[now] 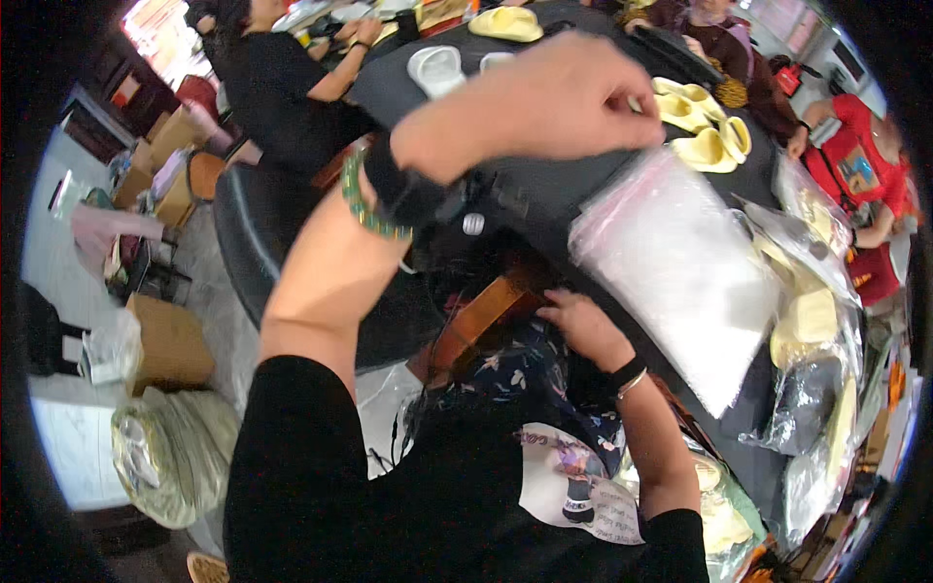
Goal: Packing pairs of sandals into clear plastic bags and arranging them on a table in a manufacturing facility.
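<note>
My left hand (564, 102) is raised over the black table (539, 199), slightly blurred. Its fingers are curled together, and I cannot make out whether anything is in them. A green beaded bracelet (362, 209) and a black band circle that wrist. Just beyond the fingers lie several pale yellow slippers (714, 146). Below the hand is a stack of clear plastic bags (680, 277), lying flat at the table's near edge. Lower down, my right hand (586, 328) is over my lap, its fingers apart, close to a brown wooden chair part (486, 316). It holds nothing that I can see.
White slippers (437, 71) and a yellow slipper (505, 24) lie farther back. Bagged slippers (809, 321) line the table's right side. A person in black (282, 87) works at the far left; one in red (860, 160) is at right. A cardboard box (170, 340) stands on the left floor.
</note>
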A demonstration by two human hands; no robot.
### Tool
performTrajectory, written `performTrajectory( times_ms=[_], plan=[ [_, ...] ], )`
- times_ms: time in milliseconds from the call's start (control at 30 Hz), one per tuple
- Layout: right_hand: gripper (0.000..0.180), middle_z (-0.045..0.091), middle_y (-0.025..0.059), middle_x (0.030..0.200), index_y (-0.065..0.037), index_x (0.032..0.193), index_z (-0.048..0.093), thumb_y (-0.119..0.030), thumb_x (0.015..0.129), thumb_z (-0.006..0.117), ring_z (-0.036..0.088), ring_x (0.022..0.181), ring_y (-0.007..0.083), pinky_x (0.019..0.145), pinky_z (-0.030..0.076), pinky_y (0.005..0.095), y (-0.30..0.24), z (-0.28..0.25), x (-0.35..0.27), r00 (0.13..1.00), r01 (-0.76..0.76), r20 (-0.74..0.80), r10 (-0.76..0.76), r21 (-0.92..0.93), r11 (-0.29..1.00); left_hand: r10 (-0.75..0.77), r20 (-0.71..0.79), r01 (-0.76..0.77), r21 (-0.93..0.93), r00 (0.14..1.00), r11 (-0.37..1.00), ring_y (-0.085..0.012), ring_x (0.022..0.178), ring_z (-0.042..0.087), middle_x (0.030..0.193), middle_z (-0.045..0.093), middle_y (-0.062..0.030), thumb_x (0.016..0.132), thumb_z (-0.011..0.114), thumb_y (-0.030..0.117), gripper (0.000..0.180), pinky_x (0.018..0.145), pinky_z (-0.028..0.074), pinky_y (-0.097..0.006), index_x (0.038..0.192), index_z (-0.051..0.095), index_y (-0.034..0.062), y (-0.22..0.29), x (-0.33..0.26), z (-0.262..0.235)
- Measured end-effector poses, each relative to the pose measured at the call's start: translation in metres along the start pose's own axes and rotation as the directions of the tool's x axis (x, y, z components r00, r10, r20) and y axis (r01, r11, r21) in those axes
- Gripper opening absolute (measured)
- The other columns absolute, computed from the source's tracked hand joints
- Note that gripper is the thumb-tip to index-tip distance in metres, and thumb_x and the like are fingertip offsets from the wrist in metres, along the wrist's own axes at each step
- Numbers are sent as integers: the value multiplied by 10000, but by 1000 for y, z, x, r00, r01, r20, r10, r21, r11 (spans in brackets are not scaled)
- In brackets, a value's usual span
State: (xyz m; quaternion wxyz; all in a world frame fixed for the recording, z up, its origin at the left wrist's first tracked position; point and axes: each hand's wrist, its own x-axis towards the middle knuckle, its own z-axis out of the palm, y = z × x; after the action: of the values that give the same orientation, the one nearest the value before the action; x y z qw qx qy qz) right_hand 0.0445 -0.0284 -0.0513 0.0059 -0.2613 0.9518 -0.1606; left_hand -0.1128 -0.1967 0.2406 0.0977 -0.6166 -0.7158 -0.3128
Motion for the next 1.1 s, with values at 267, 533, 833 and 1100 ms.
performTrajectory(
  times_ms=[267, 533, 833, 1100],
  plan=[
    [487, 561, 245, 1297, -36, 1267, 581, 9, 782, 579, 587, 1125, 386, 965, 486, 437, -38, -41, -53, 979, -164, -76, 189, 252, 954, -24, 192, 109, -447, 981, 888, -163, 693, 653, 790, 697, -102, 881, 687, 169, 191, 655, 508, -289, 989, 703, 13, 40, 1, 90],
    [291, 625, 165, 1205, -27, 1148, 612, -33, 857, 606, 571, 1154, 366, 952, 466, 419, -40, -121, -129, 615, -397, -621, 486, 289, 871, 47, 135, 11, -401, 990, 916, -331, 1093, 617, 1146, 665, -164, 863, 701, 176, 303, 907, 493, -378, 1131, 666, 39, 24, -7, 200],
    [686, 237, 222, 1560, -140, 1499, 328, -502, 950, 525, 192, 1426, 494, 1149, 198, 553, 25, -74, -210, 477, -871, -330, 814, -51, 489, 8, 394, -35, 62, 919, 997, -397, 1447, 222, 1549, 291, -188, 966, 505, 467, 599, 1139, 140, -629, 1459, 413, 141, -10, -23, 290],
    [207, 671, 152, 695, 40, 925, 666, -165, 926, 634, 704, 630, 201, 568, 529, 314, 14, -177, -241, 364, -566, -442, 820, 595, 572, 10, 333, -59, 139, 943, 989, -380, 1439, 251, 1535, 332, -165, 931, 507, 541, 624, 1147, 141, -607, 1433, 464, 174, -9, -27, 295]
  ],
)
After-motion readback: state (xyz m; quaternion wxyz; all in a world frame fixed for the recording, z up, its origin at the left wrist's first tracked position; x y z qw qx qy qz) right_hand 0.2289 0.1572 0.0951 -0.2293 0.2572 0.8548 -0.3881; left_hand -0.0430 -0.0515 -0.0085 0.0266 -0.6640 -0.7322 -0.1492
